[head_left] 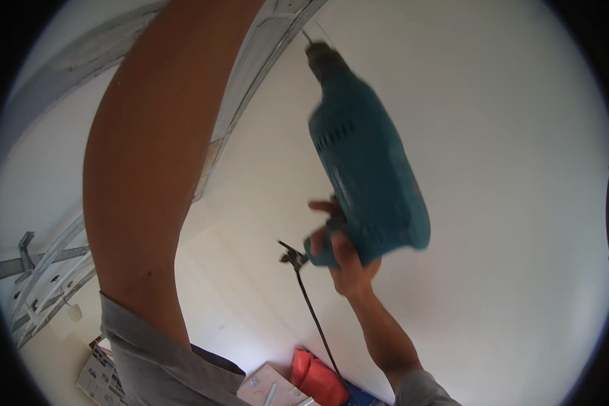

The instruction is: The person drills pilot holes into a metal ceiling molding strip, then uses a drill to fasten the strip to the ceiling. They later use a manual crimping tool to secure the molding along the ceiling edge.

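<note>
Overhead, drill (369, 162), arm (149, 149) crossing metal framing (267, 51)

Pale wall (507, 169), smooth, brighter toward lower edge. Along wall's upper left edge, grey metal framing (247, 98). Lower left, thin rails (66, 256). Below rails, printed carton (100, 377). Near wall's lower edge, red bundle (317, 380).

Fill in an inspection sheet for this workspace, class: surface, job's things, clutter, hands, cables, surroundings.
Surface: pale wall
Job's things: teal corded drill, bit upward; bit contact unclear
Clutter: red bundle and printed box, low in view
Hands: right hand grips the drill's handle; left hand out of view, left arm raised
Cables: black cable hangs below the handle
Surroundings: metal framing overhead
</note>
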`<state>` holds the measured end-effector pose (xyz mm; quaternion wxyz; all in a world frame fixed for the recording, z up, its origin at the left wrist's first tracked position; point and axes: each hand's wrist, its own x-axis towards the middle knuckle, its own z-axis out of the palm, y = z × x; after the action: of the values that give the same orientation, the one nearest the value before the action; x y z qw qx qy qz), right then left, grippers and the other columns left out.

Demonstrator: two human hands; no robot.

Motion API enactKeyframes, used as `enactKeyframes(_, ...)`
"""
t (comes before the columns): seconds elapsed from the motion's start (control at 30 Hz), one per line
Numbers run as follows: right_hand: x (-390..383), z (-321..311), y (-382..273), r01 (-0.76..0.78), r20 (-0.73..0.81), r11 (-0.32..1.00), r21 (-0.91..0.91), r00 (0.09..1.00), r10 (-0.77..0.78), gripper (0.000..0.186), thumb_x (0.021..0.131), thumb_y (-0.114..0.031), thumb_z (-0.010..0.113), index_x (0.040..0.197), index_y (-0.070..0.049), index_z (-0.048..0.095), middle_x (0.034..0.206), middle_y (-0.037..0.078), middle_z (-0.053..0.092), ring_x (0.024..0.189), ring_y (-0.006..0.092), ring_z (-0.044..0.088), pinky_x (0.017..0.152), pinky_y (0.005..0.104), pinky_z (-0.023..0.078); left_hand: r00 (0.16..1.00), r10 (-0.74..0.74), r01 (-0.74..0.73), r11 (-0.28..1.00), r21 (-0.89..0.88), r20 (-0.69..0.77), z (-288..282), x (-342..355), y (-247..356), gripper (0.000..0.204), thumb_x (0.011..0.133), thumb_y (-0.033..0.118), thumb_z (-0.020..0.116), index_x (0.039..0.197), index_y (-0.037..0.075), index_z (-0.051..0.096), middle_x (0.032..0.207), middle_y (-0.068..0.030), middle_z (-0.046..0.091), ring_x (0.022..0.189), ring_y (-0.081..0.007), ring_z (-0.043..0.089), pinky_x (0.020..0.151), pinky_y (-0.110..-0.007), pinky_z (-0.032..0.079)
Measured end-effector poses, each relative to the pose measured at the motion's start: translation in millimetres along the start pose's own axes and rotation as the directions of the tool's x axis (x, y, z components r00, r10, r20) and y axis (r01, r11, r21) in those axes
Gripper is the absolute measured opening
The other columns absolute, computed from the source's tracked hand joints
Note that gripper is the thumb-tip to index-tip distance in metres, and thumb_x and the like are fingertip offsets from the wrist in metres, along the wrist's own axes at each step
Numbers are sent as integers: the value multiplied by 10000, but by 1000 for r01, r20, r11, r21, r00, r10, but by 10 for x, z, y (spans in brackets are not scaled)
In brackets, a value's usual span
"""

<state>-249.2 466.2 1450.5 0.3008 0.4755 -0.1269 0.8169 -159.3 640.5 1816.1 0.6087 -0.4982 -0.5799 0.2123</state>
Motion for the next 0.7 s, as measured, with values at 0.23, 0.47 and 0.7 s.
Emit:
enactKeyframes(0.23, -999, -420, -486, -152, 27, 934, -322, 985, 170, 641, 999, -326, 629, 1379, 153, 438, 1098, 267, 677, 655, 184, 624, 631, 329, 527, 997, -78, 79, 996, 39, -18, -186, -140, -74, 531, 766, 292, 807, 988, -176, 687, 952, -339, 700, 911, -411, 704, 833, -432, 559)
enactKeyframes(0.47, -2018, -477, -1236, -250, -173, 858, -448, 966, 191, 635, 976, -354, 649, 1324, 154, 491, 906, 170, 694, 651, 183, 629, 860, 434, 562, 962, -265, 268, 963, -37, 62, -477, -232, -137, 555, 757, 268, 809, 1056, -175, 662, 1038, -356, 686, 938, -438, 688, 858, -457, 554)
enactKeyframes(0.7, -2926, -235, -2007, -275, -411, 700, -660, 911, -30, 445, 874, -174, 636, 1221, 94, 563, 683, 74, 656, 687, 186, 669, 897, 487, 562, 965, -208, 212, 977, 13, -159, -468, -446, -309, 566, 798, 283, 785, 1192, -96, 641, 1047, -280, 711, 949, -425, 693, 898, -478, 539)
